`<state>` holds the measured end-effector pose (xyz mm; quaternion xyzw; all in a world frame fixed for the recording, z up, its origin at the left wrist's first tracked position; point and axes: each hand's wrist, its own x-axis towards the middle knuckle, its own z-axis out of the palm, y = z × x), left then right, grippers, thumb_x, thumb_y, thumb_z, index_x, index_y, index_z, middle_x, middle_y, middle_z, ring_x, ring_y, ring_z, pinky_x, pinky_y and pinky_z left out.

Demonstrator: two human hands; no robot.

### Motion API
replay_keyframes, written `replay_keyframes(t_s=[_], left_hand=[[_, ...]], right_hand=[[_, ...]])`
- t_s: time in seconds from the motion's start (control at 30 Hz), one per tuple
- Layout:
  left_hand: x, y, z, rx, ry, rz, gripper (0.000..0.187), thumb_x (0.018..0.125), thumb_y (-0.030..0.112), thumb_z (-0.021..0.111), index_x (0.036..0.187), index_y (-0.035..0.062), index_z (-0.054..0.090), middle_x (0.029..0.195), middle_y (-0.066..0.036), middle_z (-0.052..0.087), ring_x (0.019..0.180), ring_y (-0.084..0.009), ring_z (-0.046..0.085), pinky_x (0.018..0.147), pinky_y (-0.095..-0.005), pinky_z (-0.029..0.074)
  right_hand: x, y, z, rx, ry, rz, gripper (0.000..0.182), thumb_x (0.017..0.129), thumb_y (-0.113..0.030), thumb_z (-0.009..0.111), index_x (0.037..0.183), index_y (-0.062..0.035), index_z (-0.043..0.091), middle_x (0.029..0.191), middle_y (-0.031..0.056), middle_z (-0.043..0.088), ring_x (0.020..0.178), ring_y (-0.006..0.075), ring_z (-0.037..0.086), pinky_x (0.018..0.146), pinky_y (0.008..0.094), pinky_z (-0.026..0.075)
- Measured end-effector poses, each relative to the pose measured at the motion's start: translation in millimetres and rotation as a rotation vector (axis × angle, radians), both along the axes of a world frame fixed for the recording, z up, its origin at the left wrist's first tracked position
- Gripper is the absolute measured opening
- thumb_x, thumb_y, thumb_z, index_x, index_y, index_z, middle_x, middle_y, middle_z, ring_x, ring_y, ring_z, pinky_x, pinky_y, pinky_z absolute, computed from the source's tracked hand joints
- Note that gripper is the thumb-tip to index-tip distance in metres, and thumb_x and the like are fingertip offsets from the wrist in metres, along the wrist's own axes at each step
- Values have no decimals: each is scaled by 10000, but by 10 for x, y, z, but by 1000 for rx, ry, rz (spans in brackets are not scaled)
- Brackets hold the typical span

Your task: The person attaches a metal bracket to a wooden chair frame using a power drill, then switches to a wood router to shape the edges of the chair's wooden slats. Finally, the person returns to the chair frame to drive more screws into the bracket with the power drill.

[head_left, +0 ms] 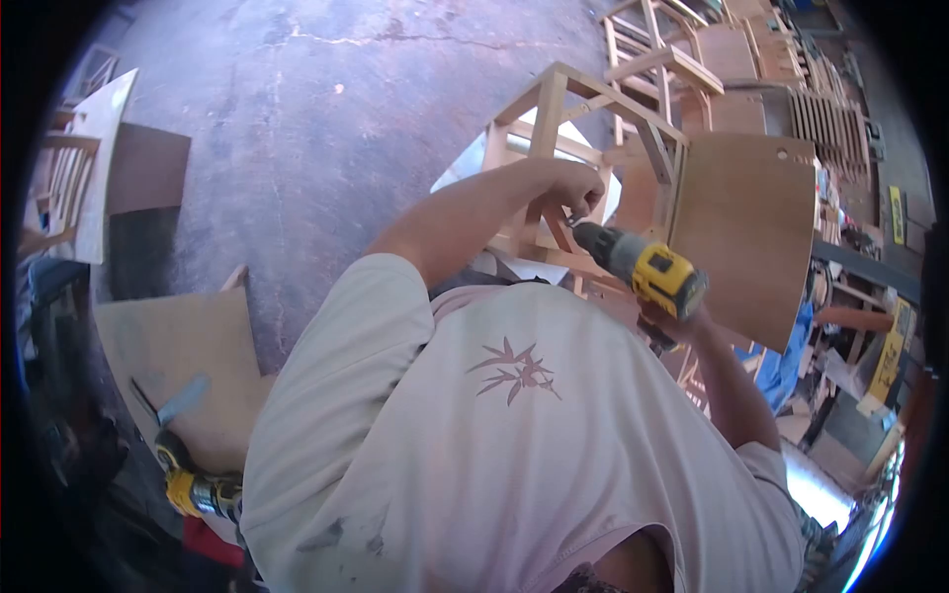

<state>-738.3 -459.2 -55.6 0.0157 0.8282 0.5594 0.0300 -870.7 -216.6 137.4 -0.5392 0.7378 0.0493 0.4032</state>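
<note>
My right hand [677, 324] grips the handle of a yellow and black cordless drill [647, 269], mostly hidden behind its body. The drill points up and left at an unfinished wooden chair frame [554, 109] standing on the concrete floor. My left hand [565, 186] is curled with fingers pinched around the drill bit [577, 217] where it meets a frame rail; anything small between the fingers is too tiny to make out. A curved plywood seat panel [753, 229] leans against the frame's right side.
A second yellow drill [194, 490] lies at lower left beside a plywood board [178, 341]. More bare chair frames [660, 54] and slatted parts [832, 119] crowd the upper right. Wooden pieces [94, 168] stand at left. Grey concrete floor [316, 119] spreads between them.
</note>
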Motion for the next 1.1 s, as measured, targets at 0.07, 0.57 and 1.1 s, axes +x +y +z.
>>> replay_keyframes(t_s=[0.07,0.57,1.1], left_hand=[[96,49,61,3,90,197,159,746,146,699,859,49,647,820,-100,669,790,-225,640,722,-355,491],[3576,2859,935,-428,-375,2204,171,858,132,584,993,54,653,836,-148,674,788,-283,659,707,-370,501],[7075,4153,1330,-977,-808,2928,427,812,338,701,1090,29,604,974,-160,647,905,-311,628,800,-403,508]], right_hand=[[-382,343,-290,-232,-103,171,292,781,-187,713,1051,-99,646,971,54,670,845,208,648,744,332,525],[-620,78,-1171,-442,-676,266,194,865,-79,667,1046,-80,600,933,42,630,800,157,595,689,310,487],[3544,-570,-264,264,-1246,364,263,841,-130,611,1076,-15,576,827,69,605,673,150,601,612,293,513]])
